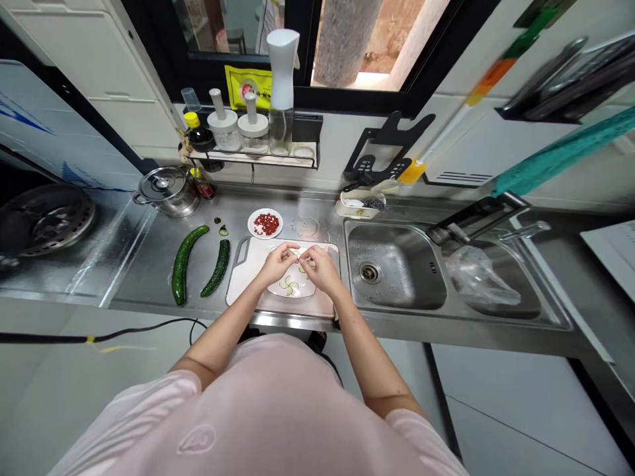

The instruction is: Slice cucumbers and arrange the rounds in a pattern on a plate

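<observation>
My left hand (278, 262) and my right hand (320, 266) meet over a white plate (297, 291) on the pale cutting board (243, 281). The fingertips of both hands are pinched around something small, too tiny to make out. Thin cucumber slices (288, 285) lie curved on the plate, a few partly hidden by my hands. Behind the board stands a small white dish with chopped red pieces (266, 223). To the left lie a long cucumber (186, 264) and a shorter one (217, 268), with cut end bits (223, 231) near them.
A double steel sink (397, 264) is on the right, a plastic bag (479, 274) in its far basin. A lidded pot (169, 192) and a wok (47, 218) stand at left. Above hangs a shelf (258, 157) with jars and bottles. A small caddy (360, 206) sits behind the sink.
</observation>
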The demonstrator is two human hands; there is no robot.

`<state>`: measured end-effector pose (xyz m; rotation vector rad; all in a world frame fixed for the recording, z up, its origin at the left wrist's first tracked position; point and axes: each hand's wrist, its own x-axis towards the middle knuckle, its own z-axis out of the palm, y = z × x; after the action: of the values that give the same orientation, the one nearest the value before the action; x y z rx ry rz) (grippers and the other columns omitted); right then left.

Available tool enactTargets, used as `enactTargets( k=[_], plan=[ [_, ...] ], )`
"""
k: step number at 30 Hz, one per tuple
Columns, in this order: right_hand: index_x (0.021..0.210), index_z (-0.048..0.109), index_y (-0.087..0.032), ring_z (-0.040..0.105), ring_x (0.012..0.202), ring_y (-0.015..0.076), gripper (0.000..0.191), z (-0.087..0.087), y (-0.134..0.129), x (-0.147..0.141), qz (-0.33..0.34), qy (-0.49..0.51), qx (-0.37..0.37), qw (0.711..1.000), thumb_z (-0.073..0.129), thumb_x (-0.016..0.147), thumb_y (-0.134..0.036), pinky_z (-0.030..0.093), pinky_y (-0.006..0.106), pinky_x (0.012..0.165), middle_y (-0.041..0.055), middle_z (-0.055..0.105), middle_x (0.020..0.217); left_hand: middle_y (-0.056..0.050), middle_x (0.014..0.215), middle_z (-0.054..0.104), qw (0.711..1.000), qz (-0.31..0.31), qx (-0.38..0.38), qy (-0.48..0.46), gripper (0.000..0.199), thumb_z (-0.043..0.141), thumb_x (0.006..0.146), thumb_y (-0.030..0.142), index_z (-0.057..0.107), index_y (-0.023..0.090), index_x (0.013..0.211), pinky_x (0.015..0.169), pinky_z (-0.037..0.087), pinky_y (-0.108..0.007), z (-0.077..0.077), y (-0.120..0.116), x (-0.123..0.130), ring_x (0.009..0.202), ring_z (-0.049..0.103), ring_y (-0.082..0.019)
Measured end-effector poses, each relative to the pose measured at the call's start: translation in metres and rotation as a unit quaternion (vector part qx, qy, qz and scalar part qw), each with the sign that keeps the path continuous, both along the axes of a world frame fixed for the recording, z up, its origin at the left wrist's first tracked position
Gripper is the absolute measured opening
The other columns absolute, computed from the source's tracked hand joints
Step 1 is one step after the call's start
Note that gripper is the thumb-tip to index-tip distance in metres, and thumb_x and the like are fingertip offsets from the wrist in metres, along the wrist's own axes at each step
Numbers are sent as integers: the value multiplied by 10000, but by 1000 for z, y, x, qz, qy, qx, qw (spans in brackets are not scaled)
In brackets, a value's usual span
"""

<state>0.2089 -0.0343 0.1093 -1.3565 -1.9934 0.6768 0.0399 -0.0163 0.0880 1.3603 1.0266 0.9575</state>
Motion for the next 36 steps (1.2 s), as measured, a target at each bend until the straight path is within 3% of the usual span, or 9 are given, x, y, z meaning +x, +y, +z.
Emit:
enactTargets(
  k=[6, 10, 16, 20, 24, 36],
  plan=[
    [826, 570, -203, 497, 854, 177, 113, -4, -2, 4, 0, 5, 7, 1000, 475, 875, -239, 361, 287, 789, 31, 569, 868, -3, 751, 614, 1000, -8, 0, 30, 331, 547, 832, 323, 545, 163, 1122, 638, 412, -205, -3, 0, 1, 679, 555, -98],
    [820, 565, -196, 497, 831, 173, 105, -16, -1, 14, -22, -19, -4, 1000, 480, 867, -235, 358, 270, 744, 30, 567, 832, 7, 778, 626, 989, 21, 29, 143, 283, 541, 830, 286, 577, 194, 1096, 654, 413, -216, -5, -4, -1, 654, 534, -96],
    [809, 567, -184, 493, 804, 165, 117, -45, 2, 31, -55, -65, -27, 996, 478, 858, -242, 351, 257, 727, 28, 570, 795, 3, 861, 643, 947, 7, 87, 310, 240, 522, 842, 254, 604, 217, 1064, 743, 430, -256, -13, -12, -1, 722, 555, -124],
    [825, 579, -183, 492, 771, 158, 128, -64, 1, 33, -70, -104, -55, 991, 476, 860, -249, 336, 246, 699, 21, 579, 773, -39, 952, 640, 912, -28, 144, 383, 227, 492, 861, 224, 627, 203, 1042, 861, 416, -299, -25, -18, 3, 922, 553, -178],
    [838, 584, -185, 504, 789, 156, 137, -80, 1, 29, -77, -138, -84, 984, 473, 872, -258, 326, 239, 686, 29, 605, 820, -63, 998, 618, 876, -69, 180, 442, 253, 459, 887, 230, 648, 199, 1053, 863, 413, -318, -38, -25, 9, 975, 522, -200],
    [925, 596, -178, 521, 874, 167, 191, -93, 0, 22, -79, -258, -106, 957, 419, 915, -251, 331, 238, 733, 68, 622, 946, -84, 985, 588, 821, -127, 222, 510, 316, 408, 909, 206, 629, 209, 1134, 817, 421, -314, -59, -23, 19, 960, 493, -204]
  ],
)
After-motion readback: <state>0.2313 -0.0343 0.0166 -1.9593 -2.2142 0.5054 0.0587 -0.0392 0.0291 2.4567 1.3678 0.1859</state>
